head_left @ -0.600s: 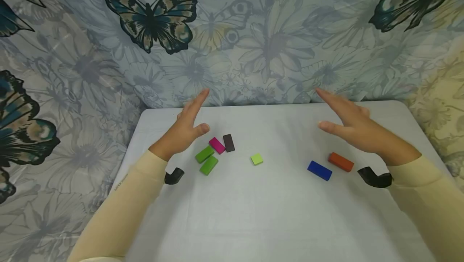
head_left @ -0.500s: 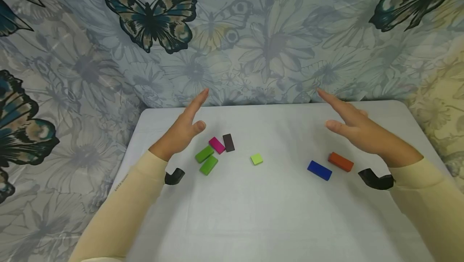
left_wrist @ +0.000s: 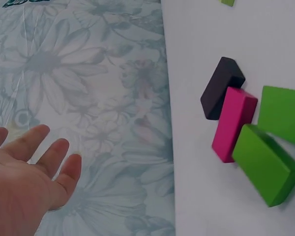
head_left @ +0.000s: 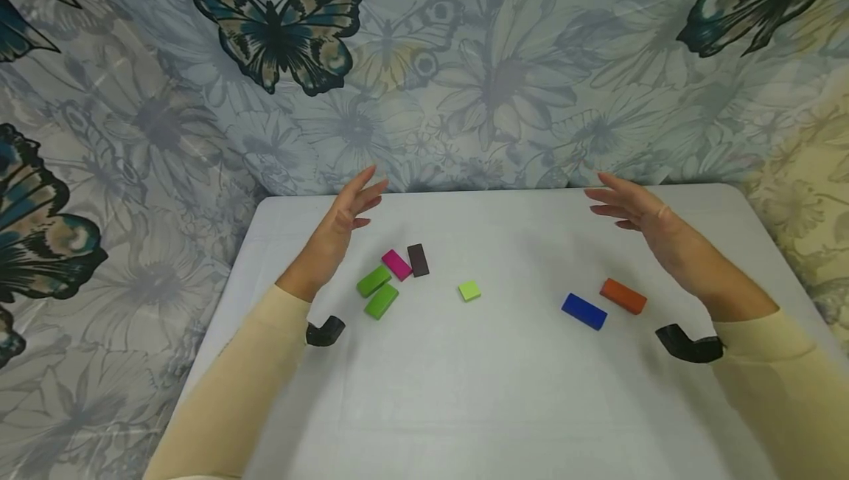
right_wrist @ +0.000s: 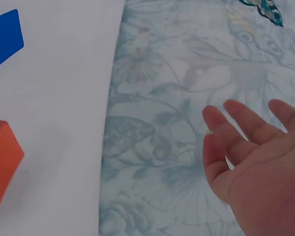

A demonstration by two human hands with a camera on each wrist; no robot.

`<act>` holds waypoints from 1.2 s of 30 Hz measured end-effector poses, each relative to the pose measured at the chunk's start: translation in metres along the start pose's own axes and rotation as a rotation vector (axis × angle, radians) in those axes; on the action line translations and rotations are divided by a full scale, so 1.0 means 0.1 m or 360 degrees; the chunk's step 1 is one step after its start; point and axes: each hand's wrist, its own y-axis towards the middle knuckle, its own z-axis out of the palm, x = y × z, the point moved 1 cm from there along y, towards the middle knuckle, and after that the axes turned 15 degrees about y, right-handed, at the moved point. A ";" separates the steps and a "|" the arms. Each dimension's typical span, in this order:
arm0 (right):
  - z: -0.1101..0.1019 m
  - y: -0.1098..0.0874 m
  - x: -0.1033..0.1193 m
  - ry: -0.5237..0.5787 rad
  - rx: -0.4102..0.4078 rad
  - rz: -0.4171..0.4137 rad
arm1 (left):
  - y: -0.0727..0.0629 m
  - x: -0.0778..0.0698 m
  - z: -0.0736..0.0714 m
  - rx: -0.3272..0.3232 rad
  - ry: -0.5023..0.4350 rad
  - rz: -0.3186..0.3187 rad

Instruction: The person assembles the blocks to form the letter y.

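Left hand (head_left: pixel 332 237) near the green blocks (head_left: pixel 374 282), right hand (head_left: pixel 665 234) near the orange block (head_left: pixel 623 296), fingers loosely spread toward the tabletop's (head_left: pixel 504 377) far edge, wide room between; both show more fingers than before.

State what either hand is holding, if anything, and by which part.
Nothing is held: the left hand and the right hand are both empty.

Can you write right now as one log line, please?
left hand raised, empty; right hand raised, empty; left: two green blocks, pink block, dark block; middle: lime block; right: blue block, orange block
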 end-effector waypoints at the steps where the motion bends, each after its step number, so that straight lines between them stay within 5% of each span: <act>1: -0.02 -0.01 -0.01 0.0032 0.0011 -0.0017 | -0.01 0.02 0.01 -0.0008 -0.0031 0.0000; 18: -0.05 -0.25 -0.22 0.0216 -0.0006 -0.0159 | -0.14 0.27 0.34 -0.0047 -0.0325 0.0039; 26: -0.08 -0.41 -0.37 0.0244 -0.0034 -0.0166 | -0.25 0.39 0.56 -0.0036 -0.0361 -0.0023; 36: 0.05 -0.59 -0.51 0.0182 -0.0359 -0.0016 | -0.29 0.43 0.91 -0.0031 -0.0368 -0.0167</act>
